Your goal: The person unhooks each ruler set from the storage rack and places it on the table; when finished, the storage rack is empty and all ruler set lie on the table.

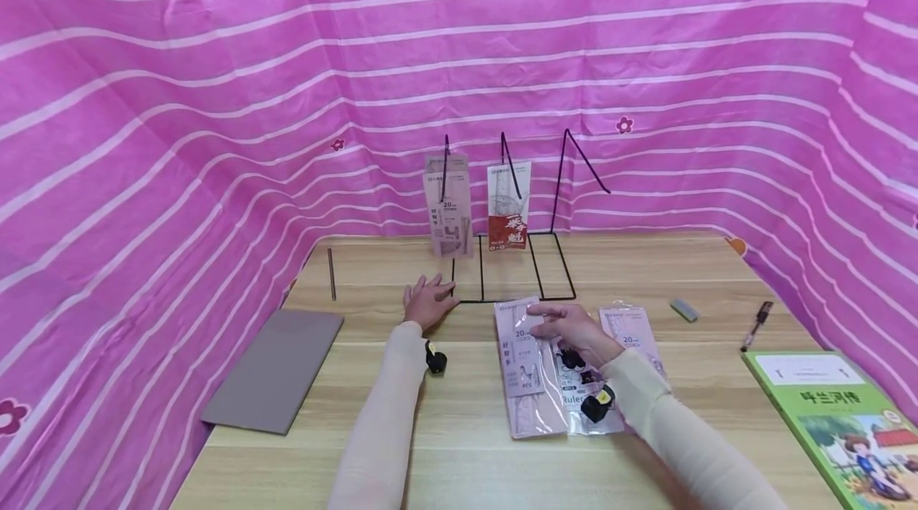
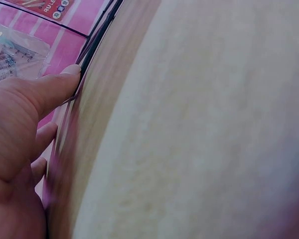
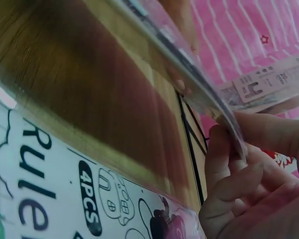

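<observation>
Evidently, the right grip (image 1: 574, 331) pinches a glossy, pink-carded plastic packet (image 1: 522, 366) above the tabletop (image 1: 459, 438), partly hiding the white ruler pack (image 1: 575, 400); the left grip (image 1: 428, 304), spread, touches the black wire rack (image 1: 482, 271), where flat packets (image 1: 450, 215) hang, a smooth grey board (image 1: 276, 370) lying farther left

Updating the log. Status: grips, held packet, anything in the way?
Left grip touching the rack. Right grip pinching the packet by its edge. No obstruction seen between packet and rack.
</observation>
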`<state>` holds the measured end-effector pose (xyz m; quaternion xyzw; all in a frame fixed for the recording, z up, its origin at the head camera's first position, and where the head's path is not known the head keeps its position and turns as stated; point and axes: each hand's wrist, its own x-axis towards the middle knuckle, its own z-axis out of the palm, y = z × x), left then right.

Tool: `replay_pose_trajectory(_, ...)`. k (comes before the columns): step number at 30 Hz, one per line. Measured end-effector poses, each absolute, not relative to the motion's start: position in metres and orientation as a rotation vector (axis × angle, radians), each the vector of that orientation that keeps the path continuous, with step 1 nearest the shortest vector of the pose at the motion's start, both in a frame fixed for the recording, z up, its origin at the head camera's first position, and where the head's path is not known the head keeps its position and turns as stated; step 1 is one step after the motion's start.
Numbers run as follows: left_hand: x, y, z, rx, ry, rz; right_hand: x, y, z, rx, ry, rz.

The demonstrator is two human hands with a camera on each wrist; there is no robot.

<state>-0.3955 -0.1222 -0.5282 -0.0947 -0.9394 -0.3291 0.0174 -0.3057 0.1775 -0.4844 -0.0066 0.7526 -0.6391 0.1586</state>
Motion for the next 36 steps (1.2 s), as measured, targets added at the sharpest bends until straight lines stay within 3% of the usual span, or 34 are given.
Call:
replay_pose_trajectory(28, -0.394, -0.121, -0.525, -0.286, -2.91, -1.03, -0.307, 0.169, -0.481, -0.089, 2.643, -1.201)
replay_pose_trajectory(36, -0.395, -0.122, -0.528, -0.269, -2.925, -1.043, -0.321, 0.181, -0.471, -0.067, 2.597, -1.296)
